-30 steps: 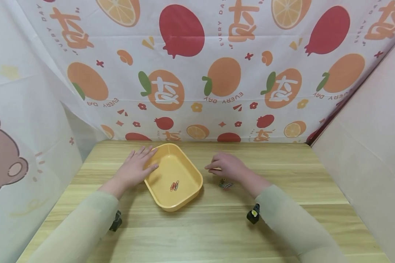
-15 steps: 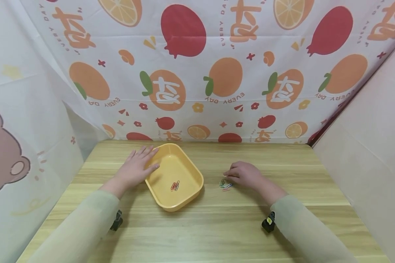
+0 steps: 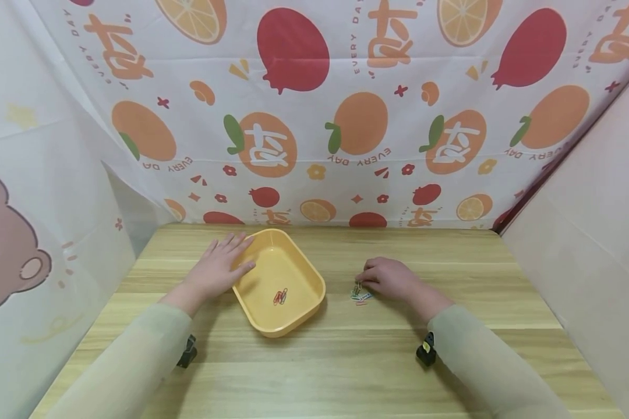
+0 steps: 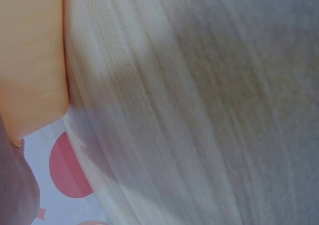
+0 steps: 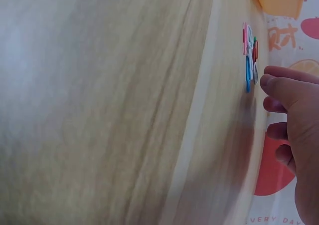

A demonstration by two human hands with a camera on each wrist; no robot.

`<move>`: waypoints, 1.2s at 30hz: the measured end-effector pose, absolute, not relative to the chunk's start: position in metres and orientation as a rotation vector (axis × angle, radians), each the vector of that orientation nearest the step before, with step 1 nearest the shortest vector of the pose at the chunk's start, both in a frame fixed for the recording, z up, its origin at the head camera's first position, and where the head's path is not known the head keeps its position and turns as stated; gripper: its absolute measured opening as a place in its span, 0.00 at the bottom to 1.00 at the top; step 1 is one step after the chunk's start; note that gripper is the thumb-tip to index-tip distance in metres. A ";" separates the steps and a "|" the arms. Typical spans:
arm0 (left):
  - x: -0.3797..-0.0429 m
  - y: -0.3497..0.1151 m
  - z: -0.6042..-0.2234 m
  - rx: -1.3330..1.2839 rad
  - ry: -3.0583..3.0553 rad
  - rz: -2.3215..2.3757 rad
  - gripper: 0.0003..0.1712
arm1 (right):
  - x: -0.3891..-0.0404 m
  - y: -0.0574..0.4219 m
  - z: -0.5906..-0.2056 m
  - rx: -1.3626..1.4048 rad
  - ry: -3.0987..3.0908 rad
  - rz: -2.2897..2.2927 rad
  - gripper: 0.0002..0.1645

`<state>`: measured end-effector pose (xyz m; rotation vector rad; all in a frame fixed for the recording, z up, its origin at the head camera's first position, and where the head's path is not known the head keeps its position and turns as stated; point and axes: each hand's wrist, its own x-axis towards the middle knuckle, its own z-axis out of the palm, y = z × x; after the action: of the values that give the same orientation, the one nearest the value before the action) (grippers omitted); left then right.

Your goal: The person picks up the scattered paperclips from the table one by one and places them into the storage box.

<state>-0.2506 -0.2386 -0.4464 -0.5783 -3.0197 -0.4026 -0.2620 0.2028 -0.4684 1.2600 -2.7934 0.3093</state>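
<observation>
A yellow plastic tray (image 3: 309, 317) sits on the table, with a few red and dark paper clips (image 3: 280, 297) lying on its floor. My left hand (image 3: 217, 269) rests on the tray's left rim, fingers spread and thumb reaching over the inside. To the right of the tray is a small pile of coloured paper clips (image 3: 361, 297); pink, white, blue and red ones show in the right wrist view. Over this pile, my right hand (image 3: 390, 279) pinches a paper clip (image 3: 358, 286) at its edge between thumb and forefinger. The fingertips partly hide that clip.
Under everything lies a wooden table (image 3: 293, 378). A fruit-printed cloth (image 3: 314, 198) hangs along its far edge, and pale cloth walls (image 3: 597, 233) close in both sides. Each wrist wears a small black camera (image 3: 426, 349).
My right hand has moved right and toward me, from beside the tray to the clip pile, and has stayed there for the last half second. My left hand keeps its place on the rim.
</observation>
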 end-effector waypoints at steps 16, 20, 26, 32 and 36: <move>-0.250 -0.239 -0.449 -0.585 -3.010 -0.406 0.41 | -0.265 0.200 -0.471 1.309 -2.831 0.291 0.12; -0.250 -0.239 -0.449 -0.580 -3.010 -0.404 0.41 | -0.267 0.200 -0.472 1.316 -2.820 0.284 0.10; -0.249 -0.238 -0.446 -0.570 -3.001 -0.428 0.40 | -0.269 0.199 -0.471 1.334 -2.790 0.259 0.08; -0.248 -0.238 -0.447 -0.566 -3.001 -0.422 0.39 | -0.269 0.197 -0.469 1.343 -2.811 0.235 0.07; -0.249 -0.239 -0.448 -0.570 -3.005 -0.415 0.39 | -0.269 0.197 -0.467 1.351 -2.827 0.227 0.05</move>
<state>-0.2491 -0.2387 -0.4481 -0.5703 -3.0051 -0.4150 -0.2695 0.1968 -0.4673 1.3512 -2.8271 0.2269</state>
